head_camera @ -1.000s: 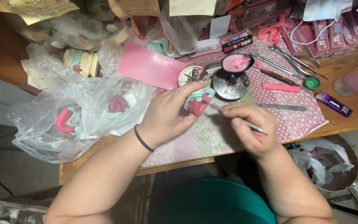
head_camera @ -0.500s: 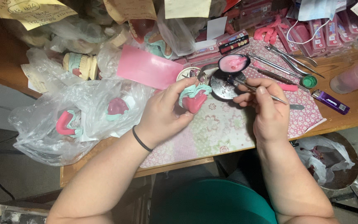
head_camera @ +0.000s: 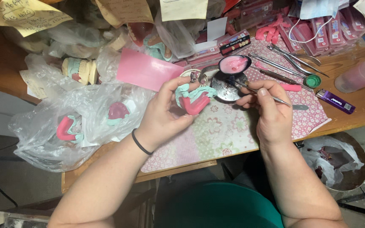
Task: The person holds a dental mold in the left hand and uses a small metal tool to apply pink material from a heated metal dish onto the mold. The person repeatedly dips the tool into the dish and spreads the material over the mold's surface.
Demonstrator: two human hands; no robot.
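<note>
Wax and plaster crowded the desk (head_camera: 360, 105), and the work sat at its middle. The left hand (head_camera: 165, 116) was curled around a teal dental cast (head_camera: 193, 99) carrying a red wax rim, fingers pinching it from the left and below, lifted just above the floral mat (head_camera: 220, 131). The right hand (head_camera: 269, 105) was pressed together on a thin metal instrument (head_camera: 260, 93), pinched between thumb and fingertips like a pen.

The cast lay just to the left of the right hand, near it but apart. The instrument's long axis ran from lower right to upper left, its working end reaching toward the round metal dish (head_camera: 224, 86) that sat between the two hands, behind the cast. Whether the tip touched the dish could not be told. A dark spoon-shaped bowl of pink wax (head_camera: 234, 64) stood just beyond the dish. The right hand was the nearer of the two to the dish and bowl; the left hand alone had the cast.

Counted: one cast in hand, one instrument in hand, one dish, one bowl of wax, one pink wax sheet (head_camera: 146, 74), one purple lighter (head_camera: 335, 100), one squeeze bottle (head_camera: 360, 75). Two more wax-rimmed casts lay inside the clear plastic bag (head_camera: 47, 143) at the left, and several loose steel tools (head_camera: 284, 57) lay on the far side of the mat.
</note>
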